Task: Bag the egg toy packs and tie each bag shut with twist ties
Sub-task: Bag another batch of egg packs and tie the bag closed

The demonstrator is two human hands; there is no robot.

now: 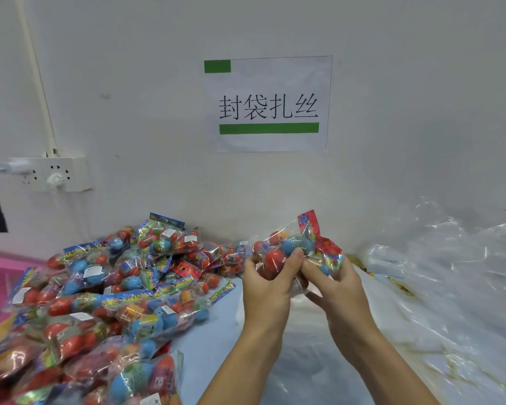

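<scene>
Egg toy packs (292, 252), held raised above the table (216, 340) by both hands: left hand (270, 283) and right hand (338, 290) curl their fingers around the bundle, forearms converging.

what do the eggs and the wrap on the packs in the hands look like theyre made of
Eggs: likely hard plastic, going by their smooth, evenly coloured red and blue shells. Wrap on the held packs: thin clear plastic film, glossy; it crinkles and catches light. The left hand and right hand both grip them.
</scene>
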